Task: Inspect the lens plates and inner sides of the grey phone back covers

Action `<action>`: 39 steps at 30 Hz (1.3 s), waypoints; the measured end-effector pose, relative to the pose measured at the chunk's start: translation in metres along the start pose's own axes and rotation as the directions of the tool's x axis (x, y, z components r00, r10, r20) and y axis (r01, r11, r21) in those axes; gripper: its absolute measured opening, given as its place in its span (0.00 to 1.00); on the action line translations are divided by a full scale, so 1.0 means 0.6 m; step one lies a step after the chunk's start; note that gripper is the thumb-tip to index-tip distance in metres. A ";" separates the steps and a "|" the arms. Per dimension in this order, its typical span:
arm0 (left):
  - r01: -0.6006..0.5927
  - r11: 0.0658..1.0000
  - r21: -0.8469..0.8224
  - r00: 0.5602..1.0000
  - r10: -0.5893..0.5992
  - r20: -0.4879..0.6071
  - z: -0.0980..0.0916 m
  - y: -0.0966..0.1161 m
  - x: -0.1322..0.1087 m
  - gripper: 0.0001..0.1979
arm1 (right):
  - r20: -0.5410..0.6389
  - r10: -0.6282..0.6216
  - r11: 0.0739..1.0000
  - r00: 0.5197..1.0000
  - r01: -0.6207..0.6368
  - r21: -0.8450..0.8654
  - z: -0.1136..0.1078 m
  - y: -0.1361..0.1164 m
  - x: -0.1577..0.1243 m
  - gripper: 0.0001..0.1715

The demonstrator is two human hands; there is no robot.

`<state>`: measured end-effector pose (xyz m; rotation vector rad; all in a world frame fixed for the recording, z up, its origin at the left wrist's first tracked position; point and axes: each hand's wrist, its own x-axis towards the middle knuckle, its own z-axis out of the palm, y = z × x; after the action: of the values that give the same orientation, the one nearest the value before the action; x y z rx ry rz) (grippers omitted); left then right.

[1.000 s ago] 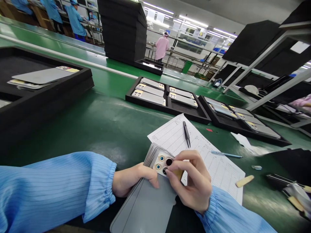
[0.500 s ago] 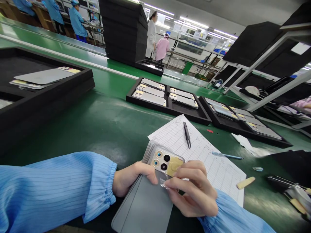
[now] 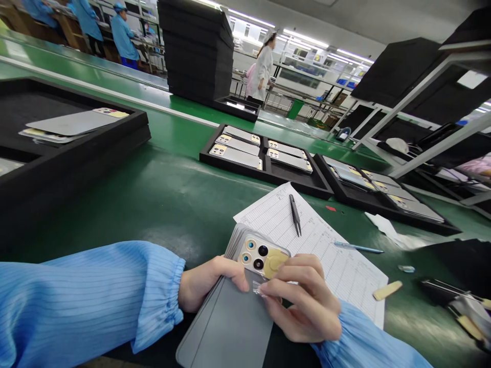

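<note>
Workshop beneath rows of tube lights (image 3: 306, 38)
Grey ceiling (image 3: 345, 20) overhead; racks (image 3: 303, 71) at the back, with a green bin (image 3: 295, 109) before them; brown furniture (image 3: 70, 33) at far left; a green surface (image 3: 164, 189) across the foreground, a pale strip (image 3: 115, 92) running along it; a white frame (image 3: 402, 98) slanting up at right.

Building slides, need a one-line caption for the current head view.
Left hand grips a stack of gray panels; right hand pinches clear film just below camera lenses.

Smocked workers (image 3: 125, 38) and parts trays (image 3: 268, 177) show a factory.
</note>
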<state>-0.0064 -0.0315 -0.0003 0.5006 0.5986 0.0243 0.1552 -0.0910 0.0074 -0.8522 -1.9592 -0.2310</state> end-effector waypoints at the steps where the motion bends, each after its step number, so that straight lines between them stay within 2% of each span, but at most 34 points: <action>1: -0.005 1.000 -0.001 1.000 0.005 0.007 0.000 0.000 0.000 0.15 | -0.004 0.001 1.000 1.000 -0.001 0.000 0.000 -0.001 0.001 0.08; 9: -0.019 1.000 0.014 0.998 0.018 0.056 -0.005 -0.001 0.003 0.15 | -0.001 -0.012 1.000 1.000 0.012 0.008 0.001 0.002 -0.002 0.09; 14: -0.041 0.997 0.069 0.999 0.041 0.000 -0.002 -0.001 0.002 0.16 | -0.036 -0.021 1.000 0.999 0.021 0.003 0.002 0.006 -0.008 0.10; 19: -0.062 0.995 0.074 0.998 0.062 0.001 0.000 -0.001 0.001 0.16 | -0.034 -0.026 0.999 0.999 0.025 -0.036 0.000 0.005 -0.005 0.09; 25: -0.011 0.997 0.072 1.000 0.013 -0.026 0.002 0.001 -0.001 0.15 | 0.013 0.027 0.991 1.000 -0.025 -0.129 -0.002 0.002 0.001 0.09; 32: -0.025 0.997 0.069 1.000 0.025 -0.004 -0.005 -0.002 0.002 0.15 | -0.050 0.081 0.982 0.995 -0.088 -0.165 0.003 -0.001 -0.001 0.05; 36: -0.010 0.999 0.049 0.998 0.007 0.066 -0.005 -0.002 0.002 0.15 | -0.131 0.065 0.979 0.989 -0.089 -0.185 0.006 -0.003 -0.002 0.04; 39: -0.026 0.999 0.037 0.999 0.024 0.046 -0.003 -0.001 0.001 0.16 | -0.192 0.043 0.978 0.981 -0.080 -0.192 0.010 -0.004 -0.001 0.06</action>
<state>-0.0070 -0.0312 -0.0022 0.5441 0.5491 0.0249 0.1497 -0.0903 0.0043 -0.9825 -1.7515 -0.4605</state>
